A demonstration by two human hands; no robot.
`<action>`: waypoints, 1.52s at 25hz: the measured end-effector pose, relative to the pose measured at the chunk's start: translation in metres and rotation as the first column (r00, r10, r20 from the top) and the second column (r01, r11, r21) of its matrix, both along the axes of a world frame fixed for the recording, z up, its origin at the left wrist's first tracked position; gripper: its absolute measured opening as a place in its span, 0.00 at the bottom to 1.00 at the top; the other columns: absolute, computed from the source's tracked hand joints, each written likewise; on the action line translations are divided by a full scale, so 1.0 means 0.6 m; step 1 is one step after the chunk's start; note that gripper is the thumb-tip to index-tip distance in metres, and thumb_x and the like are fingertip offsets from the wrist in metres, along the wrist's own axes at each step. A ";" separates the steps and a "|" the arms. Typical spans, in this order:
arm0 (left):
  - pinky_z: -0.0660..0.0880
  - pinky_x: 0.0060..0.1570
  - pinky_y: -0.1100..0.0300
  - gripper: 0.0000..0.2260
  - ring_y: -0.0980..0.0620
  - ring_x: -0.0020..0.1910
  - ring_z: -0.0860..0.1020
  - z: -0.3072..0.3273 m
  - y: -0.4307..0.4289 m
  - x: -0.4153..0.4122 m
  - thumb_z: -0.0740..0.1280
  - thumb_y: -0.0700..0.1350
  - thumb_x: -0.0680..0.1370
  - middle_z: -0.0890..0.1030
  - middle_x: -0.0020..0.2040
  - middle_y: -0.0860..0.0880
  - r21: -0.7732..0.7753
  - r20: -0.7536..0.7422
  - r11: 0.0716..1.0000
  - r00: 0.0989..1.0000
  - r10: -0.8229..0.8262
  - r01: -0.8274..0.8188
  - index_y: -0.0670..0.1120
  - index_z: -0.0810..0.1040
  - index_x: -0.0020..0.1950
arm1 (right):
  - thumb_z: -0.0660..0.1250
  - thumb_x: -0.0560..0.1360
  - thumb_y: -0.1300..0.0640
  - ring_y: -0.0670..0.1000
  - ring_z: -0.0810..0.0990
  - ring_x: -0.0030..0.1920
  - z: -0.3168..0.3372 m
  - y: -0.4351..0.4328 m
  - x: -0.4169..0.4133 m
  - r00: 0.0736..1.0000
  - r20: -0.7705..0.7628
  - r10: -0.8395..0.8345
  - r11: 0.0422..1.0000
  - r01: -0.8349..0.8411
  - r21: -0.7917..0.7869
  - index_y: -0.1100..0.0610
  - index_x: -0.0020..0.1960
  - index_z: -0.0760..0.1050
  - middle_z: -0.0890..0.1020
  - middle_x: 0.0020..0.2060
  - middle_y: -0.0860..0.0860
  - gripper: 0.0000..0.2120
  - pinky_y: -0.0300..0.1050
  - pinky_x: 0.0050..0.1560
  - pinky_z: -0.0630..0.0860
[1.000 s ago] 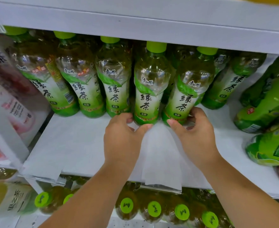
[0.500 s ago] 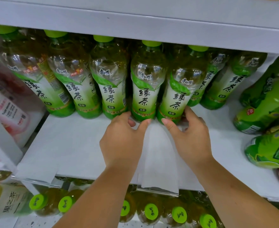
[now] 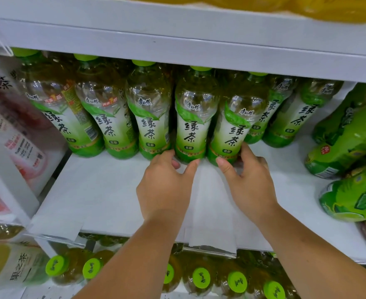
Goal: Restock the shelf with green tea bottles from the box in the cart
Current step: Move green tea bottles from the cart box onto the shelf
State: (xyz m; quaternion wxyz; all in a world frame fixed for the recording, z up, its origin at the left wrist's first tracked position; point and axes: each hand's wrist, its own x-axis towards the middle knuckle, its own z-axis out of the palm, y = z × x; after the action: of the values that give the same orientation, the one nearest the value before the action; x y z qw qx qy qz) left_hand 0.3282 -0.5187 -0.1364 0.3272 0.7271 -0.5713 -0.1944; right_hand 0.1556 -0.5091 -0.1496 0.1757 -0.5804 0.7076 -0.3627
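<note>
Looking down from the head camera, two bare arms reach to the shelf. A white paper sheet lies on it and hangs a little over the front edge. Five green tea bottles stand upright in a row near the back, side by side, with white and green labels. More of them stand behind on the right.

The left hand is curled round the foot of the fourth green tea bottle, with fingers on its left side and thumb on its right. The right hand is curled round the foot of the fifth green tea bottle, with thumb at the front and fingers round its right side. Both bottles stand on the shelf, right beside each other.

On the far right, darker green bottles lie on their sides. On the left stands a white and pink carton. Under the shelf, lower bottles show their round green tops. Up above, something yellow sits on the top board.
</note>
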 end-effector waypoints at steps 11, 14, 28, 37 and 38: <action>0.68 0.42 0.57 0.14 0.53 0.50 0.74 0.005 0.000 0.015 0.67 0.58 0.77 0.75 0.54 0.56 0.020 -0.067 0.988 0.986 -0.155 0.156 0.52 0.76 0.58 | 0.72 0.76 0.52 0.46 0.81 0.58 0.023 -0.013 -0.003 0.935 0.353 -0.035 0.991 -0.014 0.136 0.51 0.65 0.75 0.83 0.56 0.44 0.19 0.47 0.62 0.76; 0.66 0.47 0.58 0.18 0.52 0.51 0.72 0.025 0.001 0.031 0.68 0.56 0.76 0.73 0.56 0.53 0.133 -0.130 0.950 0.956 -0.265 0.281 0.48 0.75 0.62 | 0.69 0.77 0.50 0.51 0.80 0.54 0.037 0.010 0.009 0.957 0.206 -0.206 0.970 0.172 0.172 0.51 0.61 0.76 0.81 0.49 0.44 0.13 0.38 0.49 0.73; 0.73 0.43 0.65 0.27 0.55 0.53 0.76 0.153 0.162 0.170 0.64 0.63 0.78 0.75 0.67 0.53 0.531 -0.323 0.578 0.779 -0.538 0.620 0.53 0.69 0.74 | 0.60 0.81 0.41 0.42 0.75 0.41 0.188 0.265 0.105 0.884 0.287 -0.368 0.789 0.134 0.600 0.53 0.77 0.61 0.78 0.56 0.48 0.28 0.44 0.43 0.72; 0.72 0.64 0.53 0.28 0.51 0.64 0.75 0.297 0.267 0.231 0.63 0.63 0.80 0.74 0.71 0.50 0.575 -0.364 0.428 0.687 -0.630 0.697 0.50 0.69 0.76 | 0.58 0.82 0.40 0.55 0.69 0.71 0.313 0.470 0.169 0.841 0.338 -0.423 0.745 0.111 0.658 0.51 0.80 0.55 0.67 0.75 0.53 0.31 0.45 0.56 0.70; 0.71 0.64 0.53 0.28 0.50 0.65 0.74 0.312 0.281 0.234 0.62 0.62 0.80 0.74 0.71 0.49 0.575 -0.363 0.411 0.671 -0.647 0.707 0.50 0.68 0.76 | 0.58 0.82 0.39 0.55 0.68 0.72 0.326 0.495 0.176 0.836 0.341 -0.431 0.740 0.111 0.663 0.49 0.80 0.55 0.66 0.76 0.52 0.31 0.45 0.56 0.71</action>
State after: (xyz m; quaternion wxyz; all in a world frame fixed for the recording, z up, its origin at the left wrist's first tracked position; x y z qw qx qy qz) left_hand 0.4684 -0.3498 0.0506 -0.0439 0.4901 -0.6885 -0.5328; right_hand 0.2615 -0.2120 0.0462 0.4663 -0.2699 0.8004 -0.2628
